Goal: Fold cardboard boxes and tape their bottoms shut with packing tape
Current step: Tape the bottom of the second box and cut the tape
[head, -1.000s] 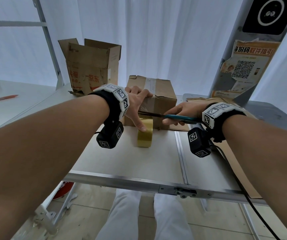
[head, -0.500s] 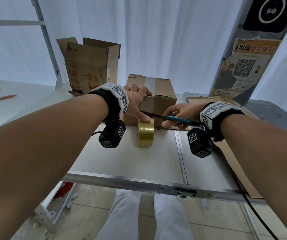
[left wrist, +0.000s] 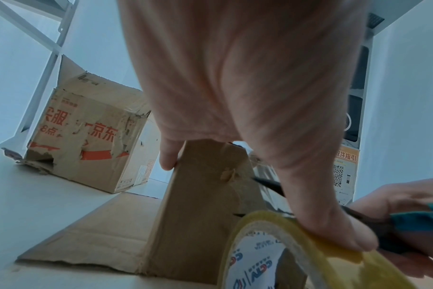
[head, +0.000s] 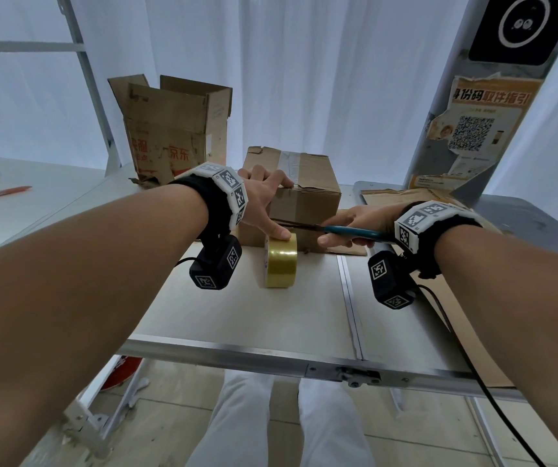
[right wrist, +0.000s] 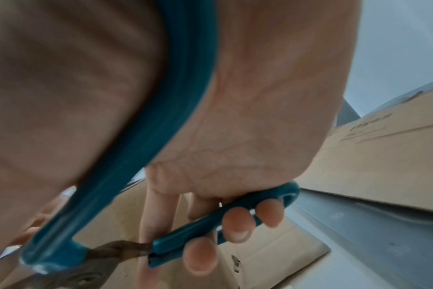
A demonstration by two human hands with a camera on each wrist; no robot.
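A closed brown cardboard box (head: 308,200) (left wrist: 200,195) with a strip of clear tape on top stands mid-table. A yellow tape roll (head: 281,261) (left wrist: 334,260) stands on edge just in front of it. My left hand (head: 264,203) (left wrist: 247,97) is spread between the two. Its fingertips press on the box's top front edge and its thumb presses on the roll's top. My right hand (head: 355,224) (right wrist: 247,136) grips teal-handled scissors (head: 348,230) (right wrist: 185,97). The dark blades point left, just above the roll and beside my thumb. I cannot make out any tape between the blades.
An open, torn box with red print (head: 173,129) (left wrist: 87,140) stands at the back left. Flattened cardboard (head: 405,197) (right wrist: 383,152) lies to the right, under my right forearm. A grey post with a poster (head: 473,129) rises behind it. The table's metal front edge (head: 237,352) is near me.
My left thumb has slid from the front of the roll up onto its top. The box, the roll and the scissors have hardly moved.
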